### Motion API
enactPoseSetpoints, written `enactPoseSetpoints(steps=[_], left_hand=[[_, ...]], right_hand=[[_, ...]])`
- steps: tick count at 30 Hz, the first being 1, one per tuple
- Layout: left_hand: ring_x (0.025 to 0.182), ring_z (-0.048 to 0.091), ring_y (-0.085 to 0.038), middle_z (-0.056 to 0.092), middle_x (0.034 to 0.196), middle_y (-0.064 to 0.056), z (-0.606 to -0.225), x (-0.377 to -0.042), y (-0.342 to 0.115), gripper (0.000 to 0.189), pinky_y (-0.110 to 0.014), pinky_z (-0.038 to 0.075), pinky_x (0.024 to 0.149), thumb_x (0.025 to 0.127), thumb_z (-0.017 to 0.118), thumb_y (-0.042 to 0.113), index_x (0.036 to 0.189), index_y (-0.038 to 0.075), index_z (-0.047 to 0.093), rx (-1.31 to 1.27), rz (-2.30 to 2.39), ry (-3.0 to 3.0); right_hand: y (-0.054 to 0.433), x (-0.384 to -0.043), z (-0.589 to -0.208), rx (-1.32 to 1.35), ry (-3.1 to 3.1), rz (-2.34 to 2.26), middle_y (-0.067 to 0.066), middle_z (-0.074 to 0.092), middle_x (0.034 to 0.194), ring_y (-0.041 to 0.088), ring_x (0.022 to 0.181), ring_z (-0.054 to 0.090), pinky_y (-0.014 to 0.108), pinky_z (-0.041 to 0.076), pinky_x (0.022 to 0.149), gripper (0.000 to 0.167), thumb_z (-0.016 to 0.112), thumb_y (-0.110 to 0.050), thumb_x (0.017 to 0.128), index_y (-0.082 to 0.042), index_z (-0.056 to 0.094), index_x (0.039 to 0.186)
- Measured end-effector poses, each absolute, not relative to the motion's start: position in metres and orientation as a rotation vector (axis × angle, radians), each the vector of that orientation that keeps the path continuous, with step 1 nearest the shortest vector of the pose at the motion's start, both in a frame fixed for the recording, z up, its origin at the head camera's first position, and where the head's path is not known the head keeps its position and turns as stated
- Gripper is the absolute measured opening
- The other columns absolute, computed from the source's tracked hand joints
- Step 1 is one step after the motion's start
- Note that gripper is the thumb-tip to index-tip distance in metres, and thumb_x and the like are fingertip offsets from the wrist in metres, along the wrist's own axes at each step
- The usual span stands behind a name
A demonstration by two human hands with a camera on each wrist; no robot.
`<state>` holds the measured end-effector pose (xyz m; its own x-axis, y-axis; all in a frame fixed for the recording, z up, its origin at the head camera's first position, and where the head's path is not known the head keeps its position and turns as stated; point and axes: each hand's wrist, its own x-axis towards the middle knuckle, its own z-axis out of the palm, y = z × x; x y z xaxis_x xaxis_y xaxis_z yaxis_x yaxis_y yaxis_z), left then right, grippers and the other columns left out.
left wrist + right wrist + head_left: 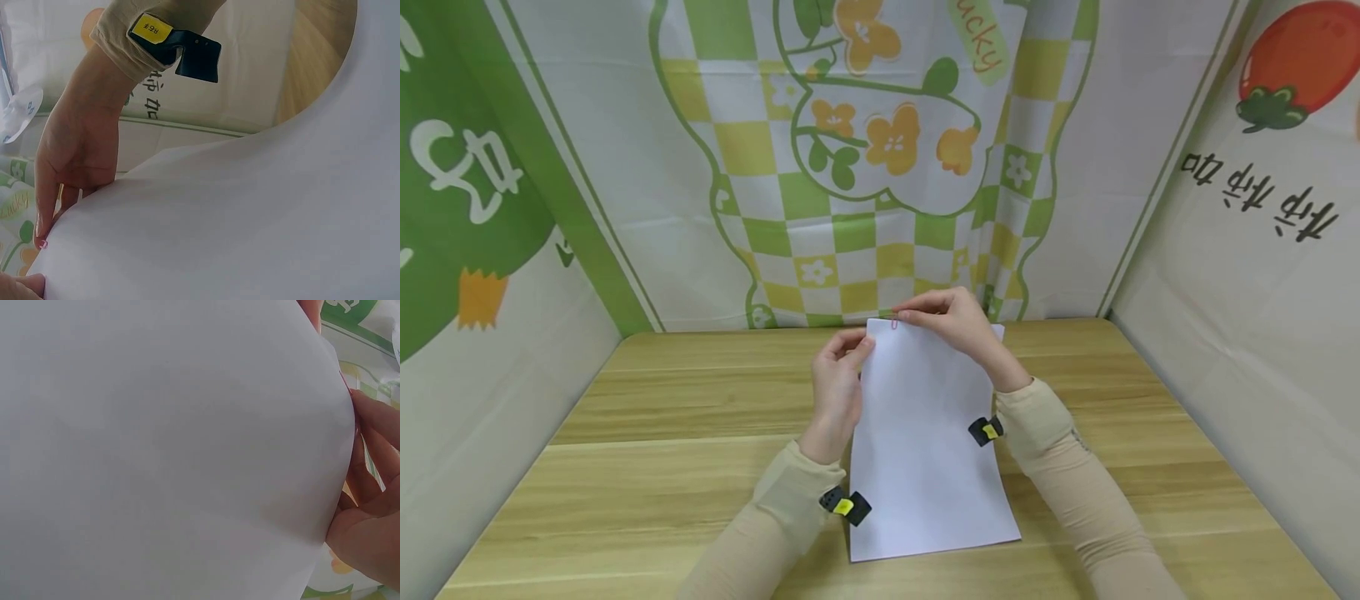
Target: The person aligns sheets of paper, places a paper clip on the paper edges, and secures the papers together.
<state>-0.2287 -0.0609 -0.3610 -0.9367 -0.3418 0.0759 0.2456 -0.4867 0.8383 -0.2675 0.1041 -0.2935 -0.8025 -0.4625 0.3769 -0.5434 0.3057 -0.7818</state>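
Note:
White paper (pixel 925 433) is held raised at its far end, its near edge lower toward the table. My left hand (pixel 838 383) pinches its upper left corner, thumb on the front face. On the top edge, a little right of that corner, sits a small pink paper clip (pixel 894 321). My right hand (pixel 958 325) pinches this clip at the edge between thumb and fingers. The left wrist view shows the pink clip (pixel 43 244) at the right fingertips, with the left thumb close below. In the right wrist view the paper (pixel 169 450) hides most of the scene.
A wooden table (pixel 685 467) lies under the paper. Behind it hangs a checkered, flowered curtain (pixel 857 242), and printed cloth walls close in the left and right sides. Each wrist wears a black camera mount with a yellow label, the right one (pixel 986 431) overlapping the paper.

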Motion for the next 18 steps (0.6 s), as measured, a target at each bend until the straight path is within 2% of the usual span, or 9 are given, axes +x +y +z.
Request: enactPoseSetpoints(steps=[6, 11, 18], left_hand=[[0.072, 0.054, -0.009, 0.058, 0.074, 0.001, -0.36, -0.228, -0.06, 0.02, -0.018, 0.045, 0.067, 0.082, 0.063, -0.011, 0.078, 0.008, 0.068, 0.148, -2.443, -1.36], [0.073, 0.053, -0.009, 0.058, 0.076, 0.0, -0.36, -0.228, -0.06, 0.019, -0.019, 0.045, 0.067, 0.083, 0.063, -0.01, 0.08, 0.008, 0.068, 0.154, -2.446, -1.376], [0.074, 0.053, -0.01, 0.057, 0.077, 0.001, -0.36, -0.227, -0.059, 0.017, -0.02, 0.046, 0.067, 0.084, 0.062, -0.01, 0.082, 0.007, 0.067, 0.146, -2.45, -1.387]], right_hand=[[0.107, -0.29, -0.313, 0.928, -2.479, 1.547, 0.011, 0.072, 0.103, 0.012, 0.087, 0.065, 0.026, 0.05, 0.076, 0.02, 0.068, -0.016, 0.088, -0.006, 0.073, 0.104], [0.108, -0.293, -0.317, 0.921, -2.48, 1.559, 0.006, 0.073, 0.102, 0.012, 0.089, 0.065, 0.027, 0.05, 0.077, 0.02, 0.07, -0.023, 0.086, -0.012, 0.075, 0.102], [0.109, -0.29, -0.316, 0.932, -2.473, 1.551, 0.004, 0.073, 0.099, 0.013, 0.088, 0.066, 0.029, 0.051, 0.077, 0.02, 0.07, -0.027, 0.086, -0.014, 0.075, 0.1]])
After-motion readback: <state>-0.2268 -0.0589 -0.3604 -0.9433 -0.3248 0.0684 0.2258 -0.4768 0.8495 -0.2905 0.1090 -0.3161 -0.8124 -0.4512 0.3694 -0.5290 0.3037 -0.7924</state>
